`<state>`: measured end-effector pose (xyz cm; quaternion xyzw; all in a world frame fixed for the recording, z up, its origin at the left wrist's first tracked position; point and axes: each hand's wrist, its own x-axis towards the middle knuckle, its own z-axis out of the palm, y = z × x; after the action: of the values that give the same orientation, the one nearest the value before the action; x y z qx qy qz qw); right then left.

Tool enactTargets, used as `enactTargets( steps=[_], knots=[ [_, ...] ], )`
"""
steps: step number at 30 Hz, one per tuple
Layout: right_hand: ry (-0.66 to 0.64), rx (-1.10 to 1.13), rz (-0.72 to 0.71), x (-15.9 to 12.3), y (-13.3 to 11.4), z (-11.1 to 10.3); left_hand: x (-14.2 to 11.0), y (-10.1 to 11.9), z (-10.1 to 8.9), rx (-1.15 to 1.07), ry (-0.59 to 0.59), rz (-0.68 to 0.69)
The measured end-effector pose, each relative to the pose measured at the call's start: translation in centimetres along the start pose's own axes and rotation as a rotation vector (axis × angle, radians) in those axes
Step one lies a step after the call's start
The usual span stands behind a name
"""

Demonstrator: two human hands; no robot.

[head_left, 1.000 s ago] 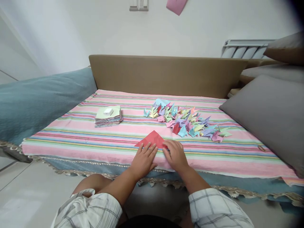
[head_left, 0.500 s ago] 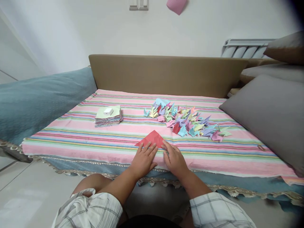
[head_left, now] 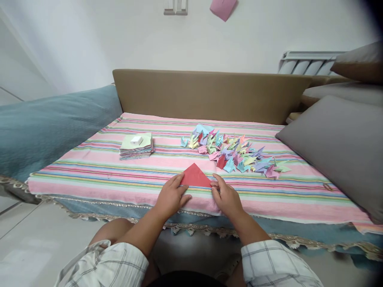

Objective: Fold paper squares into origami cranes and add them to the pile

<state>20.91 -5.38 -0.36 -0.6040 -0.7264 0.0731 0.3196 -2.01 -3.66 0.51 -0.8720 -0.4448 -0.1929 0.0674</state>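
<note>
Paper [head_left: 196, 177], red triangle | left grip [head_left: 170, 198], right grip [head_left: 229, 201] at side corners | closure: cannot tell

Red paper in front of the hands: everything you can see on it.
The red paper looks thin, plain and matte, and shows as a triangle, apparently folded. It lies roughly flat on the striped cloth, peak pointing away from the person, long edge nearest them. Fingers of the left hand cover its left corner; the right hand is at its right corner, whether pinching or just touching is unclear.
</note>
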Motion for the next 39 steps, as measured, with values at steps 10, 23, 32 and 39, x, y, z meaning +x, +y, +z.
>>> enactTargets(
  steps=[10, 23, 32, 39],
  knots=[
    [-0.005, 0.026, 0.013, 0.1, 0.3, -0.1, -0.5, -3.8, -2.3, 0.007, 0.026, -0.223],
    [0.081, 0.077, -0.086, 0.3, 0.9, 0.7, 0.3, -3.3, -0.3, -0.040, 0.043, -0.345],
    [0.107, 0.025, -0.053, 0.7, 1.9, 1.4, 0.6, -2.8, -0.6, -0.185, 0.090, -0.400],
    [0.076, 0.116, -0.114, 0.6, 2.0, 1.2, 0.6, -3.1, -0.4, -0.186, 0.151, -0.293]
  ],
)
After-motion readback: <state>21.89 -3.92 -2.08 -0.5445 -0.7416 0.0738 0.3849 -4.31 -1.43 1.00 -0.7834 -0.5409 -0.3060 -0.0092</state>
